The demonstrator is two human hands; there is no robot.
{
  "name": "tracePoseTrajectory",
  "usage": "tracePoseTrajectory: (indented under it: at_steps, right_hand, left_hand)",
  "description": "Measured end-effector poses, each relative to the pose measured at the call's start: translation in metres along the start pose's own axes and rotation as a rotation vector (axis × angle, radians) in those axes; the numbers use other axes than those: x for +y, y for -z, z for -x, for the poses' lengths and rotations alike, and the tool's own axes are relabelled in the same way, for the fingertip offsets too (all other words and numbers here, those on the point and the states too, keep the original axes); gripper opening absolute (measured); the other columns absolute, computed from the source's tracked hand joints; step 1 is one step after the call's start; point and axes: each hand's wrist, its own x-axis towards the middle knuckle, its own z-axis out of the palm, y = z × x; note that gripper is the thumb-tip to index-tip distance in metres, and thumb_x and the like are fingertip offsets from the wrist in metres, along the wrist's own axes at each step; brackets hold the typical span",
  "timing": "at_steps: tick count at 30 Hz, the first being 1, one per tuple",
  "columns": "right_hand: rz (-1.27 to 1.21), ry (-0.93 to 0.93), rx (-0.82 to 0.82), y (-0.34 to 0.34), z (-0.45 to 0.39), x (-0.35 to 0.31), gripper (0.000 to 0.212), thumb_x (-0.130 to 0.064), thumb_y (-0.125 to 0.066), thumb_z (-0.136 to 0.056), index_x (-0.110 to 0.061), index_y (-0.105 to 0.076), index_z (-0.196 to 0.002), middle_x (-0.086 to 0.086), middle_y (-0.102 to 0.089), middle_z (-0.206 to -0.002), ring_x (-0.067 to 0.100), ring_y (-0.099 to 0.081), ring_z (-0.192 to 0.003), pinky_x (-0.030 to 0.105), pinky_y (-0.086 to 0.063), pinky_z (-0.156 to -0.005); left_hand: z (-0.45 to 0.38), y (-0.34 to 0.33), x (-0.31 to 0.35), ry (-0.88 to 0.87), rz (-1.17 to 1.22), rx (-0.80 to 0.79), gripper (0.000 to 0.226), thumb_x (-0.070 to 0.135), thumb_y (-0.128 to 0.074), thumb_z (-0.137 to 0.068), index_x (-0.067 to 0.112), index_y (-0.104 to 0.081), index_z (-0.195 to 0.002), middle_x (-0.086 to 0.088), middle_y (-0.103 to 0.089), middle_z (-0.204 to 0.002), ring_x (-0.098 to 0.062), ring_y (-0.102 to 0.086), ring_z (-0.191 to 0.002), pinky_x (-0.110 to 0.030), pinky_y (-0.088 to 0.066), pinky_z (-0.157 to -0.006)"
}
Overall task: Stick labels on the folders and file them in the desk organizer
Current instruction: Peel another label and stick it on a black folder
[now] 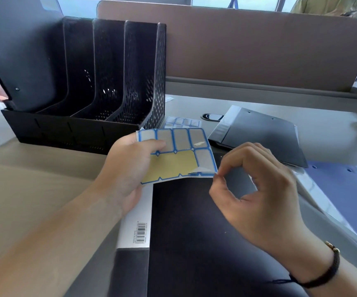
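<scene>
The label sheet (174,154) was up off the desk, held over the far edge of the nearest black folder (205,232). Top row of blue-bordered labels was intact; lower left was bare yellow backing, so some labels had already gone off it. One label (205,162) sat at the lower right w/ its corner curling up. My left hand (128,170) gripped the sheet from its left side, thumb on top across the labels, fingers curled under. My right hand (257,189) had thumb & forefinger closed to a pinch right at the sheet's lower right corner, other fingers loosely curled. Couldn't tell for sure whether the pinch had the label edge or only touched it.

I judged this as the peeling step: label not yet free, folder below not yet labelled as far as I could see.

Next move, imo, called for lifting that curled corner slowly & at a low angle so it wouldn't tear or fold onto itself, then pressing it flat onto the folder, prob. near the white spine strip (136,221).

Further out: a second label sheet (183,122) lay flat on the desk (33,179), another black folder (265,136) beyond it, a blue folder (344,189) to the right. The desk organizer (87,86) stood back left, a dark folder (23,50) in its leftmost slot; other slots looked unfilled.
</scene>
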Motion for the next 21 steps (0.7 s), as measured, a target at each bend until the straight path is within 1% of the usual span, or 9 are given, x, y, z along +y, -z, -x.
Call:
tracePoseTrajectory:
  at_steps: [4,6,8,10,12,14,16,19,21]
  right_hand:
    - [0.038,0.050,0.048,0.003,-0.001,0.000,0.012,0.003,-0.068,-0.070,-0.004,-0.059,-0.066,0.005,-0.058,-0.065,0.029,-0.054,-0.064,0.041,-0.043,-0.064]
    - [0.009,-0.011,0.064,0.003,-0.001,-0.002,0.012,0.001,-0.069,-0.070,-0.005,-0.060,-0.068,0.002,-0.061,-0.068,0.025,-0.057,-0.066,0.036,-0.045,-0.066]
    - [-0.049,-0.140,0.081,0.005,-0.002,-0.002,0.012,-0.002,-0.071,-0.071,-0.010,-0.062,-0.071,-0.003,-0.064,-0.072,0.016,-0.060,-0.071,0.022,-0.046,-0.070]
    - [-0.084,-0.248,0.100,0.005,-0.002,-0.002,0.018,-0.003,-0.075,-0.074,-0.016,-0.062,-0.077,-0.009,-0.065,-0.074,0.009,-0.061,-0.075,0.011,-0.043,-0.073]
    - [-0.147,-0.330,0.133,0.004,-0.003,-0.003,0.032,-0.002,-0.077,-0.077,-0.025,-0.058,-0.088,-0.009,-0.066,-0.077,0.010,-0.063,-0.077,0.013,-0.045,-0.075]
    - [-0.230,-0.414,0.162,0.003,-0.005,-0.003,0.042,-0.003,-0.076,-0.078,-0.033,-0.051,-0.092,-0.010,-0.068,-0.081,0.014,-0.065,-0.076,0.020,-0.049,-0.073]
    - [-0.274,-0.501,0.159,0.002,-0.007,-0.002,0.040,-0.005,-0.076,-0.079,-0.034,-0.051,-0.091,-0.011,-0.069,-0.080,0.012,-0.064,-0.071,0.022,-0.050,-0.068]
    - [-0.368,-0.662,0.090,0.000,-0.008,0.007,0.032,-0.004,-0.077,-0.080,-0.028,-0.057,-0.090,-0.009,-0.069,-0.074,0.006,-0.060,-0.061,0.018,-0.048,-0.058]
    - [-0.382,-0.698,0.056,-0.002,-0.005,0.011,0.027,-0.003,-0.077,-0.080,-0.022,-0.060,-0.090,-0.006,-0.068,-0.072,0.002,-0.059,-0.059,0.013,-0.046,-0.055]
  left_hand:
    - [-0.003,0.001,0.000,-0.018,-0.020,0.007,0.014,0.007,-0.065,-0.086,0.014,-0.077,-0.085,0.002,-0.076,-0.073,-0.013,-0.067,-0.059,-0.021,-0.052,-0.051]
    - [-0.003,0.003,0.000,-0.021,-0.045,-0.023,0.017,0.006,-0.064,-0.086,0.015,-0.079,-0.087,0.000,-0.078,-0.080,-0.019,-0.072,-0.069,-0.029,-0.058,-0.063]
    - [-0.001,0.005,0.003,-0.037,-0.117,-0.088,0.020,0.007,-0.062,-0.087,0.016,-0.079,-0.091,-0.003,-0.079,-0.088,-0.025,-0.075,-0.082,-0.038,-0.059,-0.076]
    - [-0.001,0.009,0.008,-0.081,-0.190,-0.155,0.021,0.005,-0.062,-0.088,0.014,-0.078,-0.097,-0.005,-0.079,-0.094,-0.028,-0.075,-0.090,-0.043,-0.058,-0.082]
    - [-0.002,0.017,0.015,-0.153,-0.249,-0.169,0.023,0.002,-0.062,-0.088,0.015,-0.075,-0.101,-0.004,-0.079,-0.096,-0.027,-0.075,-0.091,-0.042,-0.060,-0.080]
    - [-0.004,0.029,0.020,-0.200,-0.286,-0.126,0.023,0.003,-0.065,-0.087,0.020,-0.071,-0.100,0.002,-0.079,-0.091,-0.019,-0.075,-0.084,-0.034,-0.059,-0.069]
    - [-0.004,0.049,0.018,-0.201,-0.311,-0.030,0.021,0.009,-0.070,-0.082,0.024,-0.070,-0.098,0.005,-0.078,-0.088,-0.016,-0.075,-0.080,-0.033,-0.059,-0.066]
    - [-0.001,0.094,0.006,-0.138,-0.328,0.186,0.030,0.023,-0.071,-0.065,0.028,-0.071,-0.095,0.002,-0.078,-0.093,-0.027,-0.072,-0.091,-0.048,-0.057,-0.084]
    - [0.000,0.130,-0.003,-0.108,-0.338,0.319,0.028,0.020,-0.070,-0.066,0.024,-0.070,-0.094,-0.007,-0.076,-0.103,-0.033,-0.070,-0.094,-0.052,-0.054,-0.089]
